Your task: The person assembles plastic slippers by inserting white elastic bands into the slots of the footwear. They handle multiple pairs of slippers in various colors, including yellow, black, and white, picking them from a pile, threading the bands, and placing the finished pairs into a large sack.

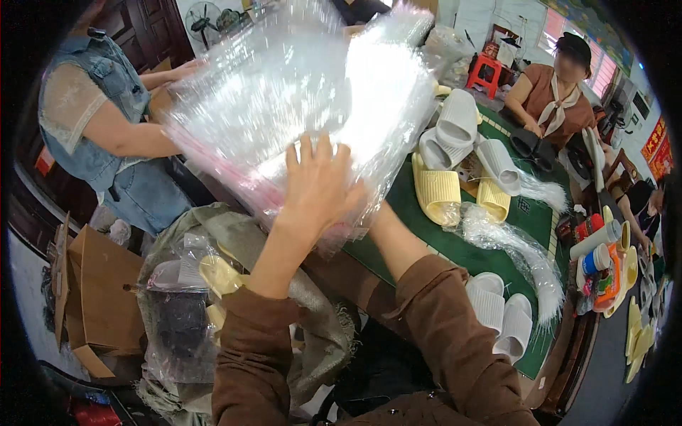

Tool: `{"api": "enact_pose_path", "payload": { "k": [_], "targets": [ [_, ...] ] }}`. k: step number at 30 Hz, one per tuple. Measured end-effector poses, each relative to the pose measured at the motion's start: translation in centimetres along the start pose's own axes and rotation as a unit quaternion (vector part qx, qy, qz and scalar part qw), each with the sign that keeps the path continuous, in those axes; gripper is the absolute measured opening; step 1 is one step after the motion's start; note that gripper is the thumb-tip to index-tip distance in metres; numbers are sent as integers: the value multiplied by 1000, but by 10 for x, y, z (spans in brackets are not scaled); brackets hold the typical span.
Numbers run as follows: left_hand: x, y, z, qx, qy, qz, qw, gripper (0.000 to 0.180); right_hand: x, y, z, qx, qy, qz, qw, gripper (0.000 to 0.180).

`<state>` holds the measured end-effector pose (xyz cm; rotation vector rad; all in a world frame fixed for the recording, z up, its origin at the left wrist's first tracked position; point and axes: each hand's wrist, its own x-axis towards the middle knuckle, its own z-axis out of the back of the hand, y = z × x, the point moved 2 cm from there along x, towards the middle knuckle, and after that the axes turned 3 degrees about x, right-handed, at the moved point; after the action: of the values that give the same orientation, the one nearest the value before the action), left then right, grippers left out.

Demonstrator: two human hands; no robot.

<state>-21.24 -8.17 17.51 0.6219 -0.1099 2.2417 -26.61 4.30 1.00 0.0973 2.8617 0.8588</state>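
Observation:
A large stack of clear plastic bags (270, 99) with pinkish edges is raised in front of me, blurred and full of glare. My left hand (317, 177) lies on its near side, fingers spread over the plastic. At the stack's lower right edge is my right hand (362, 202), mostly covered by the bags, so its fingers are hidden. To the right, on a green-topped table (398, 263), grey slippers (458, 117) and yellow slippers (437, 192) are piled up. Nearer to me on that table stands a whitish pair of slippers (501, 316).
Below my left arm gapes a woven sack (160, 277) with bagged slippers inside. Cardboard boxes (106, 291) stand at the left. One person in denim (89, 106) reaches toward the bags; another in brown (554, 99) sits across the table. Clear plastic strips (522, 248) lie near the slippers.

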Motion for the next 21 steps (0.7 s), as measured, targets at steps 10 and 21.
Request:
{"api": "enact_pose_path", "payload": {
  "k": [10, 21],
  "targets": [
    [-14, 23, -120, -301, 237, 52, 922, 63, -17, -17, 19, 33, -166, 39, 985, 45],
    [-39, -27, -57, -151, 103, -129, 975, 45, -242, 117, 0, -282, -205, 80, 934, 28]
  ]
}}
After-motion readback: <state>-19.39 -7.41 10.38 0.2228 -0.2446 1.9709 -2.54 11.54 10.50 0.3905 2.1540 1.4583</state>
